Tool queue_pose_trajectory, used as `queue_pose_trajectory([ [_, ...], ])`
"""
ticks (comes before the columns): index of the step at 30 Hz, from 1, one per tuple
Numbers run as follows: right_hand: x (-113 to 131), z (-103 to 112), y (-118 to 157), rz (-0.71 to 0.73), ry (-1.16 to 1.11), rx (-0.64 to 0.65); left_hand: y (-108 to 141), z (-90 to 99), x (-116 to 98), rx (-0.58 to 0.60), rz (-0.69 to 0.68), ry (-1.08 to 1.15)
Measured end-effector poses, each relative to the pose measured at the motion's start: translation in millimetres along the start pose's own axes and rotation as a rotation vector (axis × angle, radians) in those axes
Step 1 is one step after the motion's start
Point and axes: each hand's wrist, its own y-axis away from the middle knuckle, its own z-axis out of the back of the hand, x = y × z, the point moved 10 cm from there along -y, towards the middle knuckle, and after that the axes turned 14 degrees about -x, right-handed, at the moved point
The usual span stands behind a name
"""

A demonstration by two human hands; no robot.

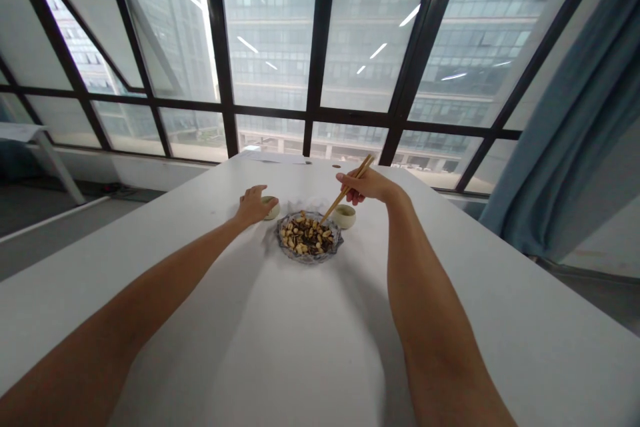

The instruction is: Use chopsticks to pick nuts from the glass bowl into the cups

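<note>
A clear glass plate (337, 246) with a wavy rim stands on the white table, holding a mix of pale nuts and dark seeds (306, 233). My right hand (367, 185) is closed on a pair of wooden chopsticks (340, 198), whose tips reach the mix near the plate's back right edge. Just right of the plate is a small pale cup (345, 216), below my right hand. Another small cup (273, 211) sits at the plate's back left. My left hand (255, 205) is at this cup's left side, fingers curved over its rim, partly hiding it.
Near the table's (300, 333) far edge lie two small round flat things (337, 166) and some pale sheets (264, 157). Behind stand dark-framed windows. A blue curtain (565, 127) hangs at the right, and part of another table (23, 132) shows at the left.
</note>
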Motion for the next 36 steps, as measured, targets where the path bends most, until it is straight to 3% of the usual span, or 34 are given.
queue_pose_trajectory([
  [4, -1.4, -6.2, -5.9, 0.022, -0.046, -0.005, 18.0, -13.2, 26.0, 0.036, 0.126, 0.083],
  [9, 2.3, -15.8, -8.6, 0.06, -0.041, 0.01, 27.5, -28.7, 31.3, 0.129, 0.161, 0.105],
  [21, 16.0, -6.0, -4.7, 0.169, 0.104, -0.072, 27.1, -25.1, 26.5, 0.12, 0.131, 0.133],
  [31, 23.3, -21.8, 10.3, 0.098, 0.126, 0.099, 29.4, -14.4, 18.9, 0.105, 0.151, 0.193],
  [36, 21.1, -20.7, 11.6, 0.06, 0.129, 0.102, 29.1, -13.2, 16.9, 0.104, 0.139, 0.195],
])
